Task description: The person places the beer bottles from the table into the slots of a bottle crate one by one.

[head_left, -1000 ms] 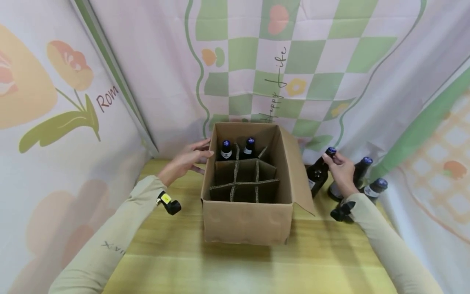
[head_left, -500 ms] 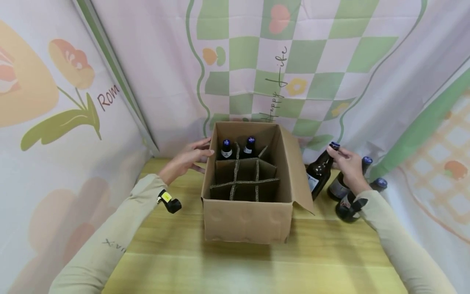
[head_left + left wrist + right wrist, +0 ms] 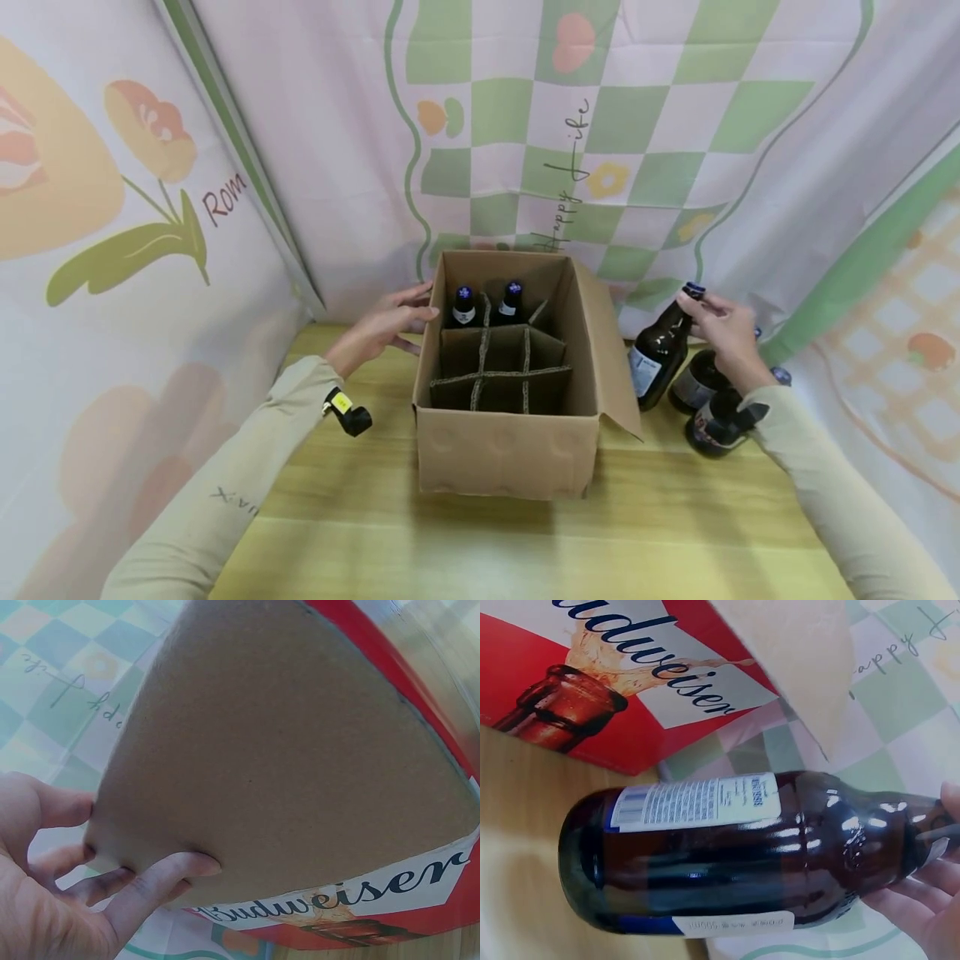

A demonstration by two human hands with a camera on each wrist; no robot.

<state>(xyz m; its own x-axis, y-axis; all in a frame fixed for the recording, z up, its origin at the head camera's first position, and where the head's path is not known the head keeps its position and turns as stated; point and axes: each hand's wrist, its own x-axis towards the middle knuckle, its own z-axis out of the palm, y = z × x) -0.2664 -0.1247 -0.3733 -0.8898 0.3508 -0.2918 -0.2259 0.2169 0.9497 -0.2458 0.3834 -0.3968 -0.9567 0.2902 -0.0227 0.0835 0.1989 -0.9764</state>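
My left hand (image 3: pixel 382 321) holds a cardboard box (image 3: pixel 506 454) at its left side near the back corner. Its thumb lies on the brown cardboard (image 3: pixel 285 757), the other fingertips at the edge. With the right hand (image 3: pixel 727 325) I grip a brown glass beer bottle (image 3: pixel 660 358) by its neck, just right of the box. It tilts, its cap up to the right and its base low over the table. Inside the box, cardboard dividers (image 3: pixel 501 373) form compartments. Two capped beer bottles, one at left (image 3: pixel 463 308) and one in the middle (image 3: pixel 511 302), stand in the back row.
Two more beer bottles, a rear one (image 3: pixel 693 385) and a nearer one (image 3: pixel 712 429), stand behind my right wrist, partly hidden. A box flap (image 3: pixel 611 358) slopes outward on the right. The wooden table (image 3: pixel 487 550) meets a patterned curtain (image 3: pixel 352 167) behind.
My right hand has moved right and slightly up with the bottle neck, so the bottle leans more and shows more of its label. The left hand and box stay put.
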